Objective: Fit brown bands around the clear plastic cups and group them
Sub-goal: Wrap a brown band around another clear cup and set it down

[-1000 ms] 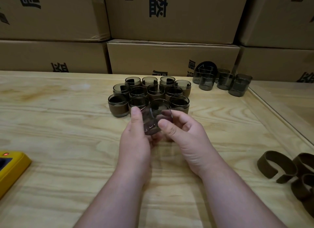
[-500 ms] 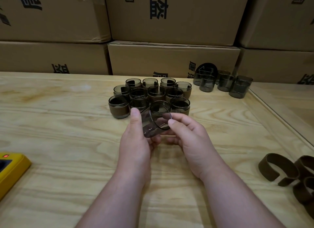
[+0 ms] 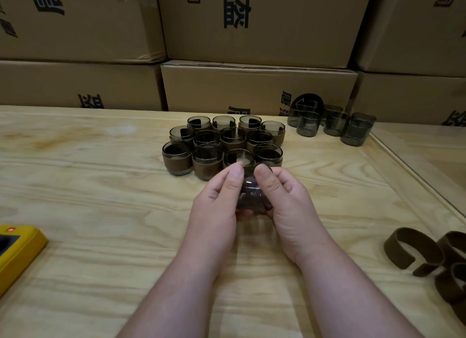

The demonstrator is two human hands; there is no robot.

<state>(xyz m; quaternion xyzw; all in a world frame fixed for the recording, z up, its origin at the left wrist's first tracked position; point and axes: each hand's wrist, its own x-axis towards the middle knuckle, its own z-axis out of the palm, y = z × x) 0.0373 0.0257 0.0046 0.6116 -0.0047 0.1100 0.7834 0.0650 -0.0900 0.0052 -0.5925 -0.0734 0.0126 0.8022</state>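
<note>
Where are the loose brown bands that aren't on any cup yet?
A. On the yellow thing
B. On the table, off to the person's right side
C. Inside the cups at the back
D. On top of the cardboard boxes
B: the loose brown bands lie open and curled on the wooden table at the right edge of the view, apart from the cups.

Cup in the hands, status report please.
Left hand and right hand both grip the cup. Band on it not clear. Banded group just beyond; nothing between.
</note>
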